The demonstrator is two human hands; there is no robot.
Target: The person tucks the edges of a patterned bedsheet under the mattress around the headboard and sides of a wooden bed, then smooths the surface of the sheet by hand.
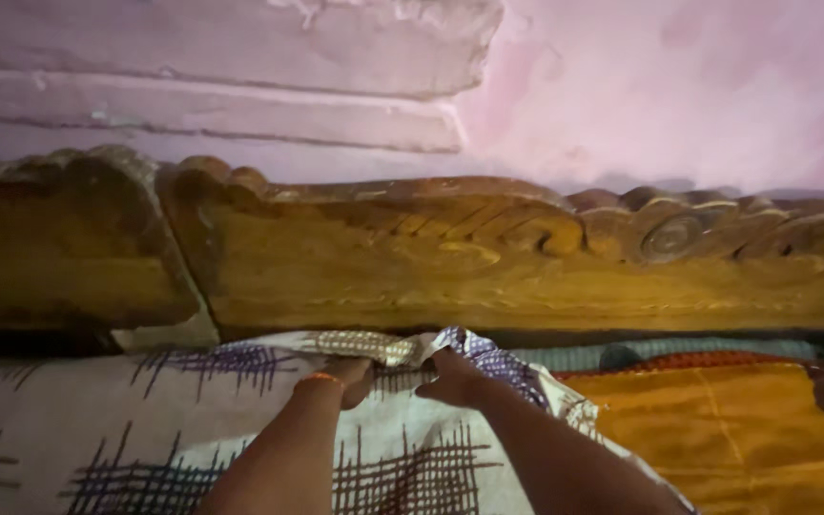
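Carved headboard (pixel 488 257) crowds both hands, left hand (pixel 350 377) and right hand (pixel 455 380), each gripping the sheet (pixel 145 420) edge.

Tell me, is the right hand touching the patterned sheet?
Touching. The head view shows the right hand pressing on the patterned sheet near the wooden headboard.

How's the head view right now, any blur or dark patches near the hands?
Head view: dim, warm light with a pinkish cast; soft all over. The left hand and right hand on the cream sheet with purple crosshatch are smeared, fingers indistinct. The gap under the carved wooden headboard is in deep shadow.
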